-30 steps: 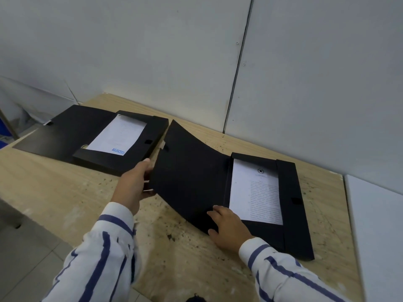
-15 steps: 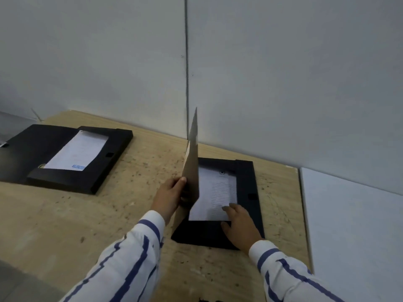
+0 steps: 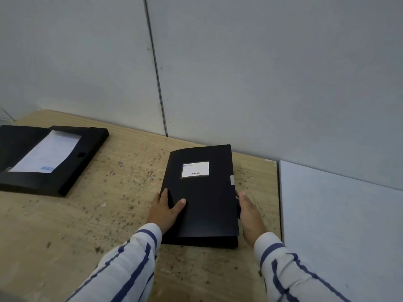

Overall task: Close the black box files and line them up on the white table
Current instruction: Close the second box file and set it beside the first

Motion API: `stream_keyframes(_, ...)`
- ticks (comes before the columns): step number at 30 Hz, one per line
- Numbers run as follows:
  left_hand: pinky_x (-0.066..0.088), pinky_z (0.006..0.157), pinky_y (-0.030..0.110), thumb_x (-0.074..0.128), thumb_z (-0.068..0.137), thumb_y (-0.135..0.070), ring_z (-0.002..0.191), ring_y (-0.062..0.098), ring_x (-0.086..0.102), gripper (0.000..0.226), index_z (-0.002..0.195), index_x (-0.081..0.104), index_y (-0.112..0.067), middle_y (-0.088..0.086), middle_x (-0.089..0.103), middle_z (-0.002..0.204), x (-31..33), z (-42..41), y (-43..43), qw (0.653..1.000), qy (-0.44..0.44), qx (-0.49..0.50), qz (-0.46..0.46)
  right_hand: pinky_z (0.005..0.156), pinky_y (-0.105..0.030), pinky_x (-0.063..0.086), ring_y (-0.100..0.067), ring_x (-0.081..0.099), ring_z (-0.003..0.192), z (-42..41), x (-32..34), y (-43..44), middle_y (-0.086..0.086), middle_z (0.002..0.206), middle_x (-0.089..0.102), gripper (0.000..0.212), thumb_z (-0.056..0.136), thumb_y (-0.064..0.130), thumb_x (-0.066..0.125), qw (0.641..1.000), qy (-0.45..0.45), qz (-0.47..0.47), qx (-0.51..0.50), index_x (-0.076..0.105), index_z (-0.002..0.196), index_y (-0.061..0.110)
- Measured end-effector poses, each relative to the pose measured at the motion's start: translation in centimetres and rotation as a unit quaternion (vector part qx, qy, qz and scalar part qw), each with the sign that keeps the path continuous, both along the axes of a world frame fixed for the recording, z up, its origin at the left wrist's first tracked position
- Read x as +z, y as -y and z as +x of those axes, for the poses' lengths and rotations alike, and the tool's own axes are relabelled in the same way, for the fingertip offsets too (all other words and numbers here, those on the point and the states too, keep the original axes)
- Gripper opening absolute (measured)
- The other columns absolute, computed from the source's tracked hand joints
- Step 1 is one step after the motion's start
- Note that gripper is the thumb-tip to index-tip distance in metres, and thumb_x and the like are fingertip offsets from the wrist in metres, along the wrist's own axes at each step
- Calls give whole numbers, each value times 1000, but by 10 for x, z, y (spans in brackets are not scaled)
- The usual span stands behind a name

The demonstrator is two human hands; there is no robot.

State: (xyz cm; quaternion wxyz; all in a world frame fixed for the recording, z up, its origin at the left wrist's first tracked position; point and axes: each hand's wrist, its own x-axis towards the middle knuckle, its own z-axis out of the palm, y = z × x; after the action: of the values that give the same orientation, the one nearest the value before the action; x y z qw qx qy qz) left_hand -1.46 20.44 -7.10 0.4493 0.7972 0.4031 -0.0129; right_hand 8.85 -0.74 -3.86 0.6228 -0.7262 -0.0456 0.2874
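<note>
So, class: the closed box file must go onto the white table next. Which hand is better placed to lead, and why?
Probably the right hand: it rests at the closed box file's edge nearest the white table.

I count two black box files: one closed box file (image 3: 202, 192) near the middle of my view and one open box file (image 3: 46, 159) out at nine o'clock. One white label (image 3: 195, 169) sits on the closed lid, and one sheet of paper (image 3: 46, 154) lies in the open one. Two hands: left hand (image 3: 165, 211), right hand (image 3: 249, 214). Two surfaces: one wooden desk (image 3: 109, 214) and one white desk (image 3: 340, 225) at three o'clock.
</note>
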Motion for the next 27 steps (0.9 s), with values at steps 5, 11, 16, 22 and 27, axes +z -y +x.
stream_keyframes(5, 27, 116, 46, 54, 82, -62, 143, 33, 24, 91, 153, 13, -22, 8, 13, 160, -6, 2, 6, 994, -48, -26, 91, 108, -44, 41, -20, 47, 129, 8, -4, 4, 1, 140, 51, 43, 96, 24, 49, 988, 95, -92, 86, 41, 137, 32)
stream_keyframes(11, 25, 117, 46, 49, 80, -68, 144, 35, 19, 96, 153, 5, -24, 10, 6, 161, -12, 5, 14, 979, -114, -39, 163, 116, -33, 22, -22, 10, 147, 5, -16, -17, -2, 161, -1, 66, 93, 16, 50, 910, 221, -297, 185, 16, 149, 12)
stream_keyframes(16, 24, 117, 46, 46, 80, -71, 146, 35, 14, 96, 153, 3, -26, 9, 1, 161, -16, 7, 13, 973, -138, -47, 180, 116, -32, 19, -18, -5, 148, 7, -27, -29, 3, 159, -22, 71, 93, 21, 43, 896, 187, -339, 218, 3, 150, 10)
stream_keyframes(22, 28, 114, 47, 49, 84, -63, 145, 33, 20, 89, 153, 8, -25, 7, 6, 161, -20, 3, 10, 979, -101, -43, 170, 117, -34, 20, -18, -4, 148, 9, -29, -29, 2, 160, -18, 74, 92, 25, 45, 895, 184, -349, 209, 2, 150, 10)
stream_keyframes(27, 45, 102, 46, 64, 81, -49, 125, 32, 49, 81, 144, 29, -14, 11, 44, 142, -20, -4, -4, 996, -18, 13, 89, 111, -38, 36, -28, 35, 137, -7, -32, -19, -9, 158, 18, 71, 93, 23, 47, 944, 127, -285, 107, 5, 150, 12)
